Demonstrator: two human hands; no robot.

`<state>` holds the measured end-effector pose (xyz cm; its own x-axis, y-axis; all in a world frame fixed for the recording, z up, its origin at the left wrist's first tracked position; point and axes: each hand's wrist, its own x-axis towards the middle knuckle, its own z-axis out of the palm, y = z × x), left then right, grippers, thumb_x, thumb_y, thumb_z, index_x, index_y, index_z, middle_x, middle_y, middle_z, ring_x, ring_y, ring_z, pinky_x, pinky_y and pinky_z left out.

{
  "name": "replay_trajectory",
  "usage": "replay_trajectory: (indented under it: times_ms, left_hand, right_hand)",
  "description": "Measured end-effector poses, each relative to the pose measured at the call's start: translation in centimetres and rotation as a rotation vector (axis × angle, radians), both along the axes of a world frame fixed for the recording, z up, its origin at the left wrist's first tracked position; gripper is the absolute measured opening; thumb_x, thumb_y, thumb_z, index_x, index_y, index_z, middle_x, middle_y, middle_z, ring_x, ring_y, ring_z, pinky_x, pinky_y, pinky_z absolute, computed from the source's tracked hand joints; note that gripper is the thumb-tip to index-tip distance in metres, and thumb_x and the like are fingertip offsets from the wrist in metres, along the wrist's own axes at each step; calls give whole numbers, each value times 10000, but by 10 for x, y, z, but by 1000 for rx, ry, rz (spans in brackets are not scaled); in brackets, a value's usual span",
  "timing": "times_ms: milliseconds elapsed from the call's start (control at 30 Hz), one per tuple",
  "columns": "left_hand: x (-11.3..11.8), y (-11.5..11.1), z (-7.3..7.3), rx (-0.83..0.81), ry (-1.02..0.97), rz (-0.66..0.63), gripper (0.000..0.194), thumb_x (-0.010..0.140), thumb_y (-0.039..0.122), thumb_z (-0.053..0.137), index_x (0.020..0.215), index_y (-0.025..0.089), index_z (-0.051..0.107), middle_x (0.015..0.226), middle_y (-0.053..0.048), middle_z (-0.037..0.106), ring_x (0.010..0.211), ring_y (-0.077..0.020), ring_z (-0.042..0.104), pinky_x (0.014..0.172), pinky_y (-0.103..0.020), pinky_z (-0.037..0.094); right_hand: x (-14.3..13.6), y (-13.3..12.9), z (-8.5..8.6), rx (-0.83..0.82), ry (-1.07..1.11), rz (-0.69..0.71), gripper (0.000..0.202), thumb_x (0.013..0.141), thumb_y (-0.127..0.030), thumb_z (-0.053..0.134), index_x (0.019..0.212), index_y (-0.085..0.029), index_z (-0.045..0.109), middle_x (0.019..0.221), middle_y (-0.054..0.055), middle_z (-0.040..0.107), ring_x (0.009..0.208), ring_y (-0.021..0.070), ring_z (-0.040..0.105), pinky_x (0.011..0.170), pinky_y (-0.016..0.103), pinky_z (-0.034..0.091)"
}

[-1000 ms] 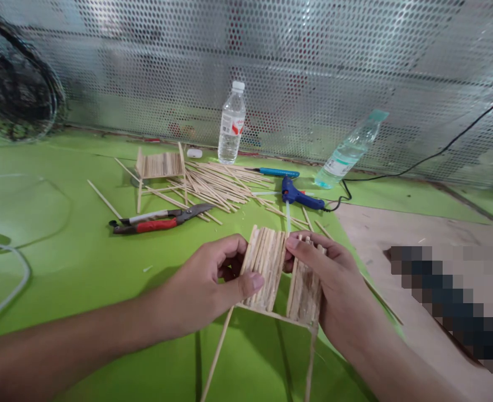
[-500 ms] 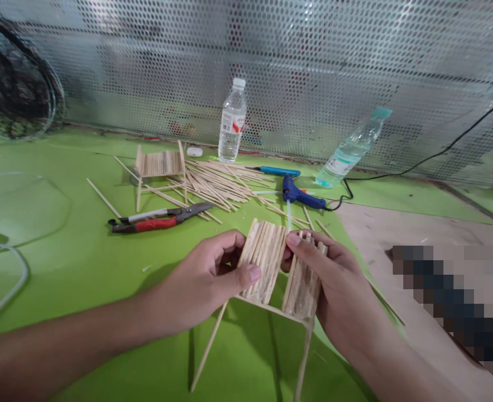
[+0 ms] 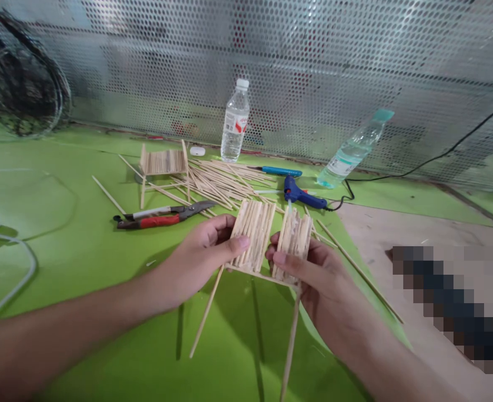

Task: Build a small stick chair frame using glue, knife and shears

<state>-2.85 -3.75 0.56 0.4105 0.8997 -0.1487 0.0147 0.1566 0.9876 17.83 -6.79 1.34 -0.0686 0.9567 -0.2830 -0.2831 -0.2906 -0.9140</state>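
Between my two hands is a small stick frame (image 3: pixel 252 237), made of thin wooden sticks laid side by side, with a gap between its two panels and two long sticks reaching down toward me. My left hand (image 3: pixel 215 243) is closed on the left panel, thumb on its face. My right hand (image 3: pixel 309 268) grips the right panel, its thumb across the lower part and fingertips at the gap. Glue patches show on the sticks. Beyond my hands lie a blue glue gun (image 3: pixel 302 194) and a pile of loose sticks (image 3: pixel 225 181).
Red-and-white-handled shears (image 3: pixel 162 216) lie left of the pile, near a small stick chair (image 3: pixel 164 163). A blue-handled tool (image 3: pixel 280 171), a clear water bottle (image 3: pixel 234 125) and a tilted green-capped bottle (image 3: pixel 353 153) stand toward the perforated metal panel (image 3: pixel 296 67). A white cable (image 3: pixel 26 273) is at left.
Both hands have raised the stick frame slightly away from me and to the left. My right thumb has slid lower, from the panel's upper edge toward its bottom.
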Motion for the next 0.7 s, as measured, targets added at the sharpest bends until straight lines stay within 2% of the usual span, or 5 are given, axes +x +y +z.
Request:
replay_trajectory:
  times_ms: [133, 333, 500, 600, 700]
  left_hand:
    - [0, -1, 2, -3, 8, -23, 287, 993, 351, 656, 1259, 242, 662, 1237, -40, 714, 1083, -219, 674, 1003, -426, 522]
    - [-1, -3, 1, -3, 96, -36, 379, 989, 364, 645, 1359, 280, 637, 1181, -45, 728, 1044, -247, 677, 938, -447, 536]
    - [-2, -6, -3, -17, 116, -78, 540, 992, 375, 635, 1518, 349, 513, 1246, -56, 715, 1078, -277, 680, 874, -434, 543]
    - [-1, -10, 2, -42, 162, -97, 596, 984, 410, 645, 1553, 377, 469, 1281, -48, 701, 1123, -289, 671, 902, -441, 538]
    - [0, -14, 9, -60, 244, -85, 618, 960, 424, 663, 1548, 342, 491, 1200, -67, 720, 1062, -307, 678, 865, -455, 543]
  right_hand:
    - [0, 0, -5, 2, -45, 40, 318, 720, -264, 920, 1014, -255, 800, 1008, 9, 809, 898, 182, 717, 853, 293, 524]
    - [1, 1, -8, 9, -48, 84, 345, 772, -271, 893, 1106, -267, 809, 1053, 22, 815, 937, 198, 732, 877, 309, 534]
    - [2, -2, -9, 44, -50, 147, 300, 843, -241, 830, 1136, -302, 811, 1061, 2, 818, 915, 176, 739, 890, 306, 537]
    - [0, -3, -8, 29, -57, 146, 262, 855, -249, 818, 1112, -302, 822, 1032, -2, 821, 879, 167, 736, 874, 302, 540]
    - [-1, -2, -8, 13, -69, 126, 208, 840, -261, 834, 1046, -292, 837, 956, -7, 822, 796, 150, 718, 828, 292, 543]
